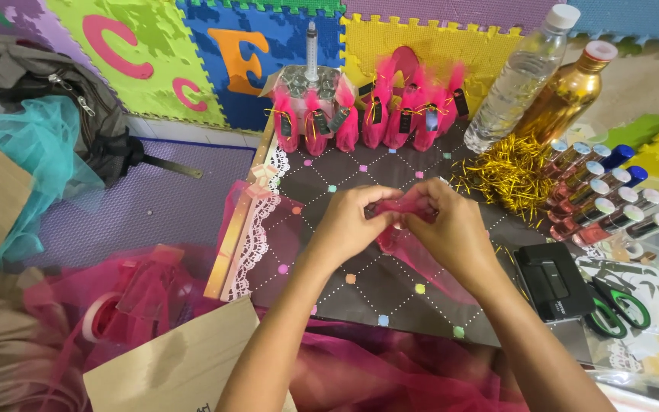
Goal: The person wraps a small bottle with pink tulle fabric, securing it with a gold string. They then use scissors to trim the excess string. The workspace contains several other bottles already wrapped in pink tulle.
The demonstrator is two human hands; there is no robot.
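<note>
A: What are the hands doing here?

B: Both are pinched together over the middle of the dark dotted board (pixel 390 286). The left hand (pixel 348 225) and right hand (pixel 451 233) grip a piece of pink net (pixel 406 207) between the fingertips, gathered around something small; the loose end trails down towards the near right.

A: How would you do that well?

B: I'd judge it wants the net drawn up evenly all round, with the gather kept tight in one hand so the other can let go without it springing open. Whatever is inside is hidden by the fingers, so I cannot tell what it is.

A: What else is around?

B: At the far edge stands a row of finished pink pouches (pixel 375 118) with dark tags. To the right, gold tinsel (pixel 501 175), a clear water bottle (pixel 520 80), a gold bottle (pixel 566 91) and rows of small tubes (pixel 600 202). Near right lie a black stapler (pixel 554 281) and green-handled scissors (pixel 619 305).

A: Anything in the way?

B: The space under the hands is open. More pink net (pixel 360 370) is heaped at the near edge, a tape roll (pixel 94 317) sits in it at the left, and a wooden ruler (pixel 238 221) lies along the board's left side. The trailing net could snag on the stapler
</note>
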